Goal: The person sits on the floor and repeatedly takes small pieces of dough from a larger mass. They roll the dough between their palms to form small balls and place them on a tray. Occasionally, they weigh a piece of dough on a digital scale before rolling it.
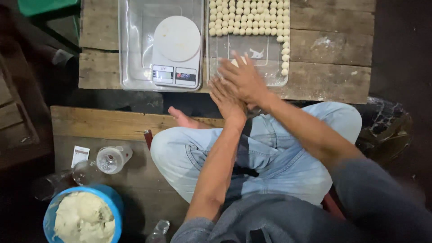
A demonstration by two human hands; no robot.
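Fingers (234, 67) of both hands flat and stretched out, palms pressed together, right hand (245, 81) over left hand (227, 100). A pale dough piece (235, 62) peeks out at the fingertips; can't tell how much is held between the palms. Hands hover over the near edge of the clear tray (270, 49), with rows of dough balls (247, 18) at its far end. Kitchen scale (176, 49) sits in the tray just left. Blue bowl of dough (83, 218) near left, on the floor.

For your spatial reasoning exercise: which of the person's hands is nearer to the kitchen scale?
The left hand, by a little. It lies just right of the kitchen scale, pressed palm to palm under the right hand, which sits farther right, over the clear tray of dough balls.
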